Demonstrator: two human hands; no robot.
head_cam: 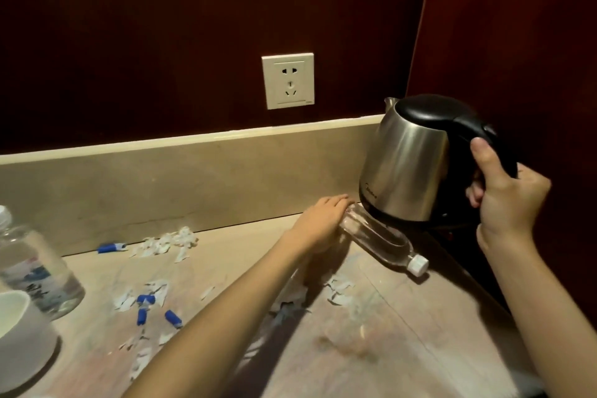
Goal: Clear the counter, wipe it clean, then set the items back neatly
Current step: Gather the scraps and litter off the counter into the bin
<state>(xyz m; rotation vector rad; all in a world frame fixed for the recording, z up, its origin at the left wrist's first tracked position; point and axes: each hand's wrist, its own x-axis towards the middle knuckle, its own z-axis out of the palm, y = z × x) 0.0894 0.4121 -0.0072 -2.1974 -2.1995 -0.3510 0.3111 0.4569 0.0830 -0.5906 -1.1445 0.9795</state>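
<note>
Counter (371, 317): two bottles, one kettle (408, 168); right hand (507, 194) grips kettle, left hand (323, 223) holds bottle (384, 244).

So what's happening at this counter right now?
A person is in the middle of clearing a littered counter. Their right hand grips the black handle of a steel kettle, which is tilted over its base in the corner. Their left hand rests on the bottom end of a clear bottle lying on its side beside the kettle. Torn paper scraps and small blue pieces are scattered over the surface. A second bottle and a white cup stand at the left edge.
</note>
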